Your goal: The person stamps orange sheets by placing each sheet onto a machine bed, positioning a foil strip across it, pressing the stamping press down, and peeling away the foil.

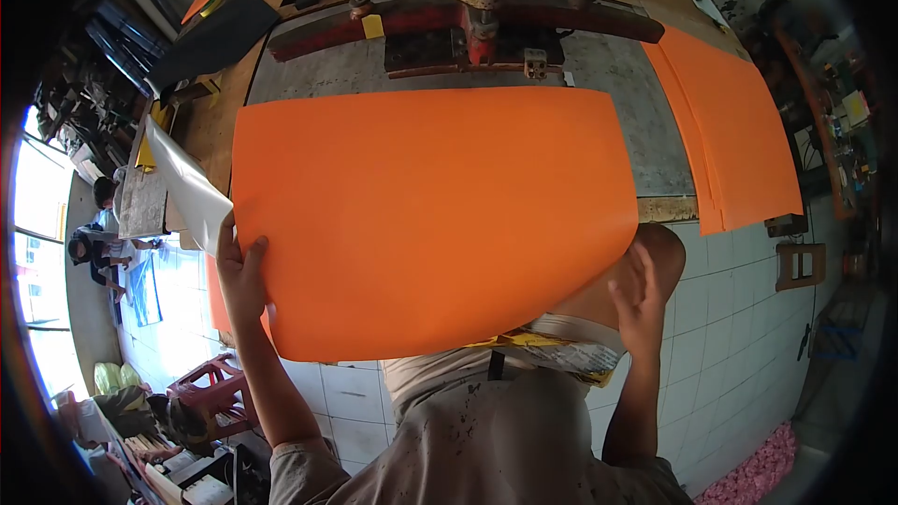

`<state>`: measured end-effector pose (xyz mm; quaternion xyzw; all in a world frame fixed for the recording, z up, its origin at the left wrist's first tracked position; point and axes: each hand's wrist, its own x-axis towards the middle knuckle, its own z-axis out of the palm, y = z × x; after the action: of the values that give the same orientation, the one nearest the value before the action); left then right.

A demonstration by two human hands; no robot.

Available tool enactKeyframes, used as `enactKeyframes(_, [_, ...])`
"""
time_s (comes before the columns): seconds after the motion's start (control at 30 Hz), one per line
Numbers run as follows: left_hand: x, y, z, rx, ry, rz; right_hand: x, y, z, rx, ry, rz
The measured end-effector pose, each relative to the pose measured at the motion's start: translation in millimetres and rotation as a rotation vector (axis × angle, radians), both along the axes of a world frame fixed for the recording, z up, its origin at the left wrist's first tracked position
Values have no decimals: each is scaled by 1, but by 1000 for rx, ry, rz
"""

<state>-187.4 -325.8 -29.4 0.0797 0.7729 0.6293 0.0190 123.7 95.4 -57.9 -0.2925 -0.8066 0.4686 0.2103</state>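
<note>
A large orange sheet (435,215) lies across a grey metal work surface (669,145) and hangs over its near edge toward my body. My left hand (243,266) grips the sheet's left edge, with the thumb on top and the fingers underneath. Close to the lower right edge is my right hand (640,304), its fingers stretched and the thumb apart. Whether its fingertips touch the sheet, I cannot tell. Just past my left hand, a silvery sheet (192,187) sticks out.
A heavy press with a red beam (599,19) spans the back of the surface. More orange sheets (734,131) are stacked at right. Black material (210,42) lies back left. A red stool (210,393) stands lower left; other people (89,248) are far left.
</note>
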Motion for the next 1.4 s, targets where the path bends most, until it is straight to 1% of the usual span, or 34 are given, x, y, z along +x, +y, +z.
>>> enactKeyframes(0.07, [-1,-2,-2,-5,5,-14,-14,4,-13,-380,180,53])
enactKeyframes(0.1, [-3,-3,-3,-6,9,-23,-9,18,-12,-414,46,163])
enactKeyframes(0.2, [-6,-7,-7,63,8,-25,24,61,-41,-583,-7,203])
enactKeyframes(0.23, [-8,-10,-7,67,-2,-45,14,56,-19,-700,140,234])
enactKeyframes(0.3, [-10,-13,-6,76,-21,-86,0,77,-2,-835,253,347])
enactKeyframes(0.37, [-8,-8,0,63,-21,-89,-37,68,38,-584,319,276])
enactKeyframes(0.43, [-8,-5,2,33,-14,-91,-66,70,69,-551,184,220])
enactKeyframes(0.53, [-8,-4,1,-21,3,-88,-94,78,74,-187,60,217])
enactKeyframes(0.57, [-9,-3,0,-21,13,-82,-99,85,66,-245,91,250])
enactKeyframes(0.67, [-5,4,8,-96,28,-39,-101,92,65,-299,-104,233])
enactKeyframes(0.7, [-5,6,11,-132,33,-22,-103,93,62,-246,-70,250])
enactKeyframes(0.77, [-8,5,11,-106,12,-52,-103,93,55,-144,-2,277])
enactKeyframes(0.97, [-12,6,10,-90,11,-50,-104,84,58,-86,73,247])
enactKeyframes(1.0, [-13,5,10,-88,14,-47,-104,84,60,-56,58,249])
enactKeyframes(1.1, [-19,4,7,39,-22,-60,-110,87,62,58,40,265])
enactKeyframes(1.17, [-28,6,15,11,-67,-74,-121,95,60,176,61,286])
enactKeyframes(1.27, [-52,7,25,-20,-97,-109,-143,104,73,247,-32,318])
enactKeyframes(1.3, [-63,9,30,-32,-98,-122,-151,108,79,253,-99,326])
enactKeyframes(1.4, [-96,23,50,-47,-97,-153,-185,127,76,248,-98,362])
